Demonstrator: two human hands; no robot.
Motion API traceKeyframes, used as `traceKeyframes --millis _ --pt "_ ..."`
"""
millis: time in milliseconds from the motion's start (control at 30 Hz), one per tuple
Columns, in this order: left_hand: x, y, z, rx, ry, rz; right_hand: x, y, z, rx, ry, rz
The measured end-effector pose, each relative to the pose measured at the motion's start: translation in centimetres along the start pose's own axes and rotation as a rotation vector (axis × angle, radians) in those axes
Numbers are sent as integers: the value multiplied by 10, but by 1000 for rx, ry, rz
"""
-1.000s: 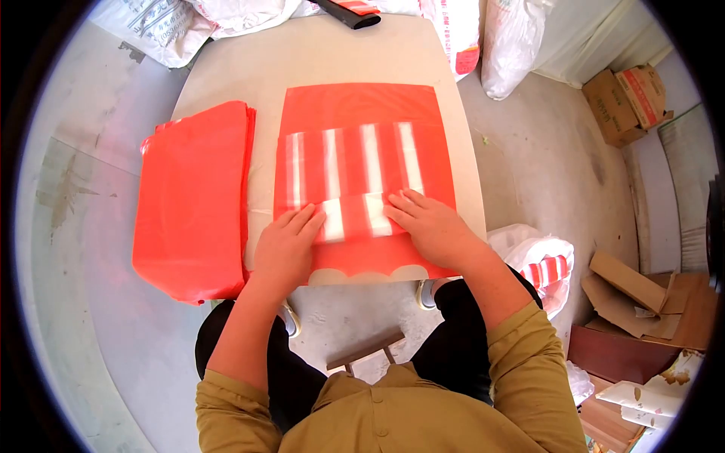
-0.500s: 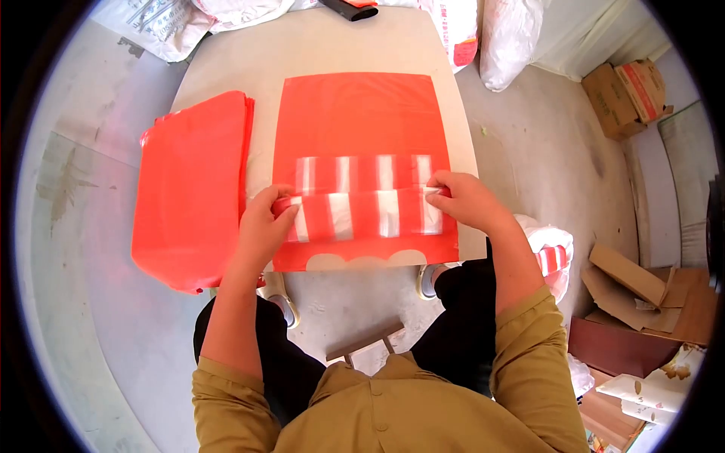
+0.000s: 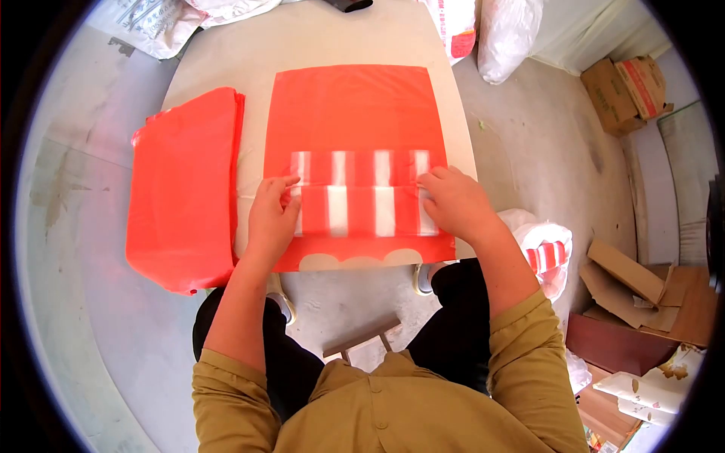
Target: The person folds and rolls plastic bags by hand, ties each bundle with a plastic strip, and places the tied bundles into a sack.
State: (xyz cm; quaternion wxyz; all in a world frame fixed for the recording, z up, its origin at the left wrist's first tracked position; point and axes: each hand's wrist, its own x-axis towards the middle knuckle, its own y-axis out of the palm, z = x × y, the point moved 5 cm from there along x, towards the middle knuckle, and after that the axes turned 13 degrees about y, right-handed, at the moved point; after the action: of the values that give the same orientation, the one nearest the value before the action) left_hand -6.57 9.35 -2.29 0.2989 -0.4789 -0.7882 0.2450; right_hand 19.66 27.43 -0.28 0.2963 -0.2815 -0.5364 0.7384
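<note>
A red plastic bag lies flat on the table, with a scalloped lower edge near my body. Across its lower half rests a red-and-white striped plastic piece, with a crease running sideways through its middle. My left hand touches the left end of the striped piece, thumb and forefinger apart. At the right end, my right hand rests its fingertips on the plastic. Both hands look open, though the undersides of the fingers are hidden. To the left is a stack of red plastic bags, partly overhanging the table edge.
The pale table ends just in front of my knees. White sacks stand behind it, beside a dark object. A white bag with striped plastic sits at the right. Cardboard boxes lie farther right.
The striped piece now lies flatter on the red bag. My fingers have loosened from its pinched ends and rest on it. The view has shifted slightly.
</note>
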Motion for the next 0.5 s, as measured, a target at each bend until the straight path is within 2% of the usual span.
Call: traceKeyframes --millis 100,200,300,400,500 --pt "1 0 -5 4 -2 -14 1 5 10 124 -53 4" --pt "0 -1 2 -8 55 -24 2 10 11 85 -63 17" --pt "-3 -9 10 -11 -66 -33 5 7 17 100 -47 -17" --pt "-1 -13 -6 291 212 -71 3 14 46 285 -313 -90" --pt "-6 6 -43 466 463 191 -6 37 74 222 -452 -96"
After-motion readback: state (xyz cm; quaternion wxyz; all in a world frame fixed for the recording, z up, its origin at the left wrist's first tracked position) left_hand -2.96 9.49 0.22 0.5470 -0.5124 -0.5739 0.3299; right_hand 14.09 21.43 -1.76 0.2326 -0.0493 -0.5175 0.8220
